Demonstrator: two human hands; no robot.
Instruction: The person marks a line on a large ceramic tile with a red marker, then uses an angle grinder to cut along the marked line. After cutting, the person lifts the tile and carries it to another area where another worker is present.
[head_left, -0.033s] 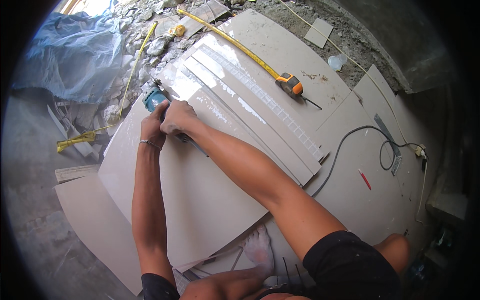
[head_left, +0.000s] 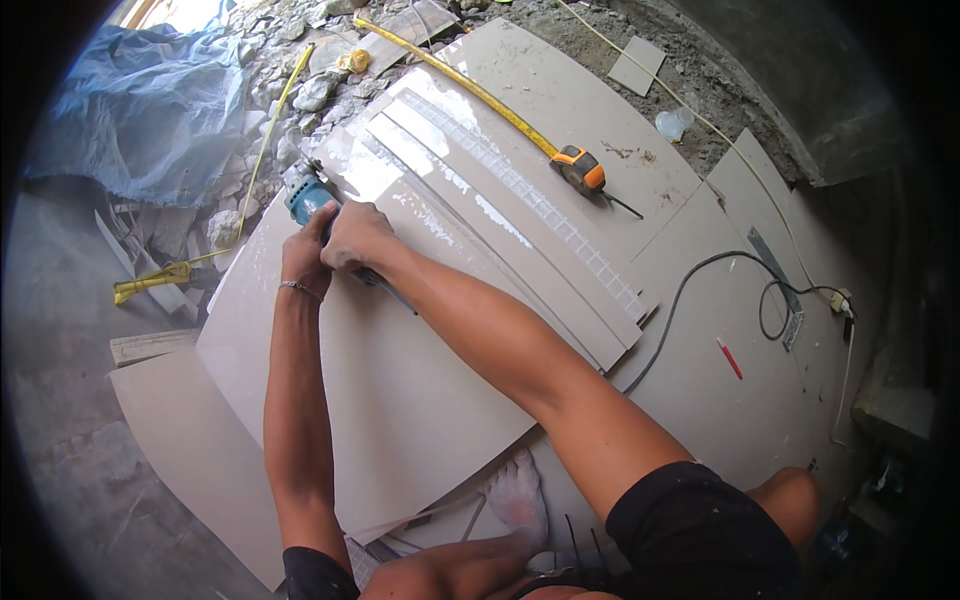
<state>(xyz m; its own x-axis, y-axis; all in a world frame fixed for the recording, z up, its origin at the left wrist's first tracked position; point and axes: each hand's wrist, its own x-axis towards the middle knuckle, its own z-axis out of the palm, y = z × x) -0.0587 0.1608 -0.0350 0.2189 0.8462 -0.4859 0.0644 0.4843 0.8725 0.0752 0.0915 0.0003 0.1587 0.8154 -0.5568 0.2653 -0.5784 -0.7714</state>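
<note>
Both hands are on a teal handheld power cutter (head_left: 306, 197) with a metal front, at the upper left edge of a large pale board (head_left: 380, 400). My left hand (head_left: 308, 245) is wrapped round its body from the left. My right hand (head_left: 355, 235) is closed over it from the right, hiding much of it. Narrow board strips (head_left: 520, 275), one carrying a band of grid pattern, lie right of the cutter. A yellow-and-orange tape measure (head_left: 582, 172) lies beyond them with its blade drawn out.
Rubble (head_left: 314, 92) and a blue sheet (head_left: 130, 110) are at the back left. A black cable (head_left: 670, 320) curves to a plug (head_left: 840, 300) at right, near a metal square (head_left: 765, 250) and red pen (head_left: 729, 357). My bare foot (head_left: 515, 500) is below the board.
</note>
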